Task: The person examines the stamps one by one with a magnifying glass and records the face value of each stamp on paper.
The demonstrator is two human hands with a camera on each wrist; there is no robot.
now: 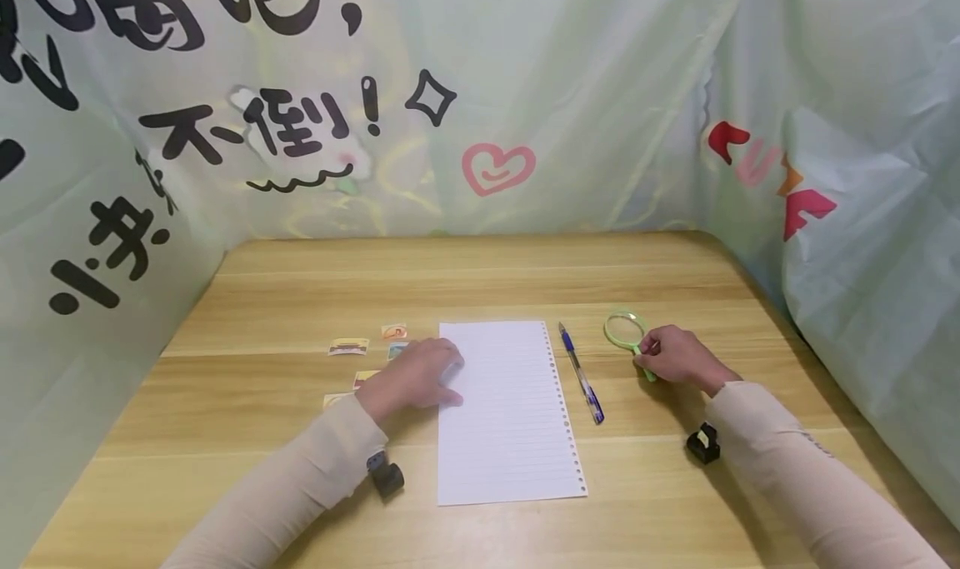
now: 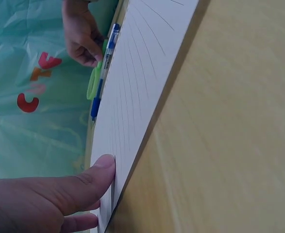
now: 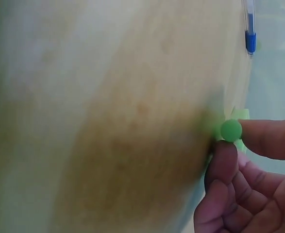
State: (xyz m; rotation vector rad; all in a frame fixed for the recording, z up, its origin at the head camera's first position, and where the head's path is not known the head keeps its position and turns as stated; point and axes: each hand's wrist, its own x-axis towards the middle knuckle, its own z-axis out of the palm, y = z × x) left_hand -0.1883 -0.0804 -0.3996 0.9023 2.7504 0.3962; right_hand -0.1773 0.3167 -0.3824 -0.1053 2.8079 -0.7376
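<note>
A lined sheet of paper (image 1: pixel 502 419) with punched holes along its right edge lies on the table. My left hand (image 1: pixel 422 374) rests at its left edge, thumb and fingers spread apart; in the left wrist view the thumb (image 2: pixel 101 170) touches the sheet. Between thumb and fingers, my right hand (image 1: pixel 675 354) pinches the handle of a green magnifying glass (image 1: pixel 649 375). Its round lens points away to the upper left. In the right wrist view the handle's round green end (image 3: pixel 231 130) shows at the fingertips. A blue pen (image 1: pixel 581 375) lies between the paper and the magnifying glass.
Several small picture stickers or cards (image 1: pixel 348 347) lie left of the paper, some partly hidden by the left hand and sleeve. The wooden table (image 1: pixel 300 294) meets a printed cloth (image 1: pixel 585 136) at the back and both sides.
</note>
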